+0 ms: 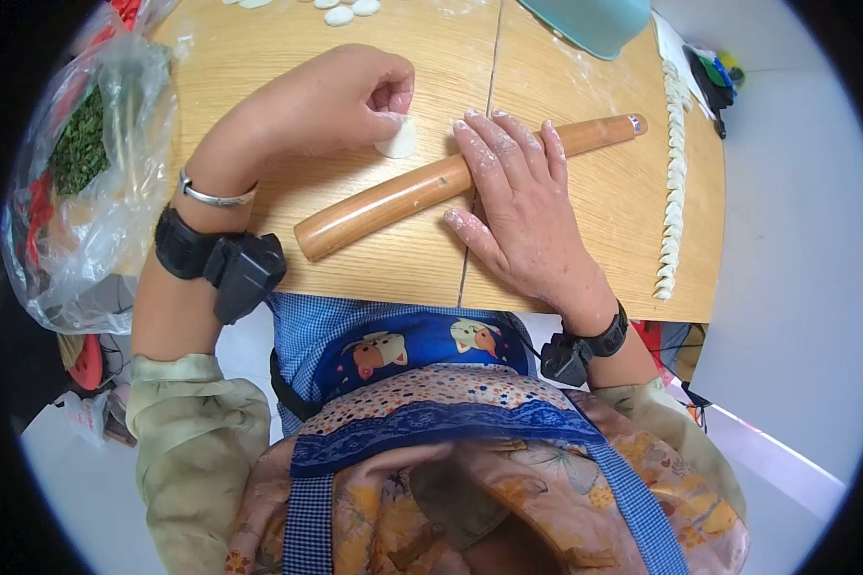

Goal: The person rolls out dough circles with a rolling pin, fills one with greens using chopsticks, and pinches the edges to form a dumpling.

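A thick wooden rolling pin (pixel 384 204) lies at a slant across the table near its front edge. My right hand (pixel 523 196), floury and with its fingers spread, rests flat on top of the pin. My left hand (pixel 360 101) is curled to the left of it, thumb and fingers pressed together at the edge of a small round dough wrapper (pixel 397 140). The wrapper lies on the table just behind the pin.
A long row of folded dough pieces (pixel 674 182) runs along the table's right side. A teal container (pixel 594 21) stands at the back. More dough rounds (pixel 338 15) lie at the back. A plastic bag with chopped greens (pixel 81 144) is at the left.
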`<state>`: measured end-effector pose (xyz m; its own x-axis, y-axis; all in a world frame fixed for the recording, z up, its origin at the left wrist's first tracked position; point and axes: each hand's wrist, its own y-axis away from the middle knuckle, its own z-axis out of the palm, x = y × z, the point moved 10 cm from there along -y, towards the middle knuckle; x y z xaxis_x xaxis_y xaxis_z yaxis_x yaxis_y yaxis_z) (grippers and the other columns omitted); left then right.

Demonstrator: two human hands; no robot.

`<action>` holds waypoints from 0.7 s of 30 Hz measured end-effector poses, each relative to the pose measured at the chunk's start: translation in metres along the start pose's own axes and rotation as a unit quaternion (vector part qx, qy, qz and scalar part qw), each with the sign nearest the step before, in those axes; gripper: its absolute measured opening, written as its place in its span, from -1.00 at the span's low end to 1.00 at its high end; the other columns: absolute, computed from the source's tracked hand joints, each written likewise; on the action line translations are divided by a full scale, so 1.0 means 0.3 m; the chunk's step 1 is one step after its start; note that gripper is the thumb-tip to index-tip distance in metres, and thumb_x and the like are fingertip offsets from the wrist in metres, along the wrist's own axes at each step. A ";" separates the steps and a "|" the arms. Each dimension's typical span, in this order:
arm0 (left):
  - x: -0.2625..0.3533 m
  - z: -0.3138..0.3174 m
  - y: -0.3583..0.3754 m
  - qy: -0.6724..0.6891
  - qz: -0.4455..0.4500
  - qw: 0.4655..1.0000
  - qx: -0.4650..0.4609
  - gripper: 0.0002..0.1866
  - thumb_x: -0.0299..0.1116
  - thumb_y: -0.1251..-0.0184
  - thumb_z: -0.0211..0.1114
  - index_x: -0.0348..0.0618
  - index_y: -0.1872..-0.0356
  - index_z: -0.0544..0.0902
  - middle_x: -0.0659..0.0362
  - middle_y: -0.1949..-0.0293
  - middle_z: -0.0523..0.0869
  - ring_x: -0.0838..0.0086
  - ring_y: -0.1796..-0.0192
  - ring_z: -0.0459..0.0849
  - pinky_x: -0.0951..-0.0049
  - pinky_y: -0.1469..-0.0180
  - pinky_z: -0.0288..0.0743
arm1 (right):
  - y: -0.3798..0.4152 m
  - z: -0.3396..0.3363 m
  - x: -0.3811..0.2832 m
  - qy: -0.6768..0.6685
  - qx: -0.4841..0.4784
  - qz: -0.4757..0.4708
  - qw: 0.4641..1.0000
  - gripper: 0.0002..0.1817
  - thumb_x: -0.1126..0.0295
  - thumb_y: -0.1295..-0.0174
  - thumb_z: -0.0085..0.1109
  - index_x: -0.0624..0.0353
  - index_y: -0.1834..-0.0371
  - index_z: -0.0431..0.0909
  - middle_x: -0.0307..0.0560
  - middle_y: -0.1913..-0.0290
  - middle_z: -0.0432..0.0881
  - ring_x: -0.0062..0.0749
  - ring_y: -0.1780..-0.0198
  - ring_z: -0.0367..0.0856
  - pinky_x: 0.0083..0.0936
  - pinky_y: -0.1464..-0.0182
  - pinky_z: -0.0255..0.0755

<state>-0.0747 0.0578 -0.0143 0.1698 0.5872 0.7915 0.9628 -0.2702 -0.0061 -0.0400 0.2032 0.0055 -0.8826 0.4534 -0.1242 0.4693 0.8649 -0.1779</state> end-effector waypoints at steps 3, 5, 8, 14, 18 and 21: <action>-0.007 -0.001 0.002 0.019 0.002 1.000 0.002 -0.90 -0.50 -0.21 0.27 -0.31 0.29 0.62 0.29 0.51 0.56 0.63 0.42 0.49 0.53 0.33 0.41 | -0.009 -0.002 0.003 0.000 0.005 -0.003 1.000 -0.30 -0.04 -0.35 0.08 0.25 -0.39 0.37 0.12 -0.40 0.40 0.06 -0.48 0.24 0.20 -0.54 -0.11; 0.000 0.001 0.003 0.028 0.004 1.000 -0.008 -0.89 -0.48 -0.25 0.27 -0.31 0.27 0.63 0.28 0.51 0.58 0.64 0.42 0.49 0.54 0.33 0.42 | -0.028 0.002 0.009 0.001 0.006 -0.006 1.000 -0.30 -0.05 -0.36 0.07 0.27 -0.38 0.38 0.12 -0.39 0.41 0.06 -0.47 0.25 0.19 -0.54 -0.11; -0.045 0.022 0.015 0.087 -0.126 0.987 -0.054 -0.85 -0.42 -0.33 0.27 -0.34 0.24 0.64 0.27 0.51 0.60 0.65 0.41 0.50 0.54 0.32 0.43 | -0.075 0.001 0.013 0.015 0.013 -0.022 1.000 -0.31 -0.06 -0.39 0.04 0.31 -0.36 0.40 0.17 -0.37 0.45 0.10 -0.47 0.29 0.19 -0.52 -0.04; -0.026 0.010 -0.002 -0.019 -0.027 0.999 -0.036 -0.79 -0.37 -0.38 0.26 -0.38 0.27 0.64 0.17 0.51 0.64 0.56 0.40 0.56 0.46 0.29 0.48 | -0.193 0.016 0.047 0.015 0.045 -0.042 0.998 -0.30 -0.11 -0.44 -0.03 0.35 -0.31 0.44 0.25 -0.32 0.50 0.21 -0.43 0.36 0.23 -0.44 0.13; -0.034 -0.007 0.000 -0.006 -0.017 1.000 -0.008 -0.80 -0.39 -0.34 0.27 -0.39 0.27 0.64 0.12 0.48 0.66 0.53 0.39 0.56 0.43 0.26 0.48 | -0.219 0.021 0.052 0.019 0.062 -0.044 0.997 -0.30 -0.12 -0.44 -0.04 0.35 -0.30 0.45 0.25 -0.31 0.51 0.22 -0.42 0.36 0.24 -0.43 0.14; -0.025 -0.003 0.004 0.005 0.003 1.000 -0.028 -0.80 -0.39 -0.32 0.27 -0.38 0.25 0.65 0.14 0.45 0.68 0.54 0.37 0.56 0.44 0.26 0.48 | -0.194 0.016 0.048 0.014 0.060 -0.037 0.997 -0.30 -0.12 -0.42 -0.02 0.33 -0.31 0.44 0.24 -0.32 0.50 0.22 -0.43 0.34 0.25 -0.44 0.12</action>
<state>-0.0749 0.0524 -0.0197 0.1726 0.5784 0.7973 0.9485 -0.3160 0.0239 -0.0801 0.1583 0.0094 -0.9149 0.3958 -0.0798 0.4006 0.8650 -0.3022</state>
